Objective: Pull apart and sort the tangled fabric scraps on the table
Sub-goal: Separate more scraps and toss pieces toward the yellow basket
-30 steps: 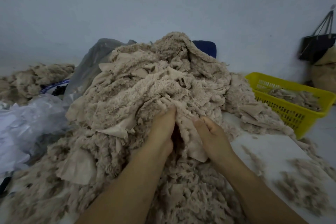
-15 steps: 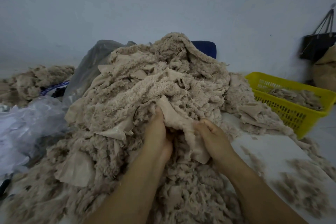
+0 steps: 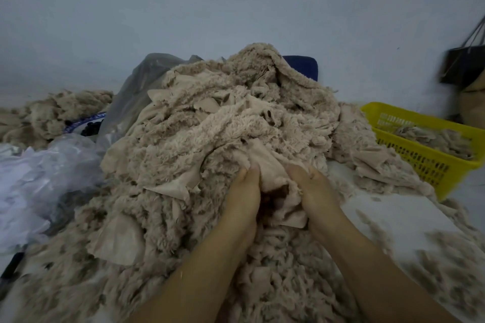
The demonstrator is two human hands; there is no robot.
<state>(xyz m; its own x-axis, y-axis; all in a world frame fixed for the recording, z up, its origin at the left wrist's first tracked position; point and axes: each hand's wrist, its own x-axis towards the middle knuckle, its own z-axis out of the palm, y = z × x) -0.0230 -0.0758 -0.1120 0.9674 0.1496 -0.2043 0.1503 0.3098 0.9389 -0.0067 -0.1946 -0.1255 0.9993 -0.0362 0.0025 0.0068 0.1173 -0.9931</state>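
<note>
A tall heap of beige fleece scraps fills the middle of the table, fluffy sides and smooth backings mixed. Both my hands are pushed into its near face, side by side. My left hand grips the left side of one smooth-backed scrap, its fingertips buried in the fabric. My right hand grips the same scrap's right side, fingers curled into the fold. The scrap's lower edge hangs between my wrists.
A yellow plastic basket with sorted scraps sits at the right. Clear and grey plastic bags lie at the left, with another scrap pile behind. A dark bag hangs on the wall. Loose fluff dots the white table.
My left hand has slid right and closed in beside my right hand on the smooth-backed scrap. The scrap has bunched up between them.
</note>
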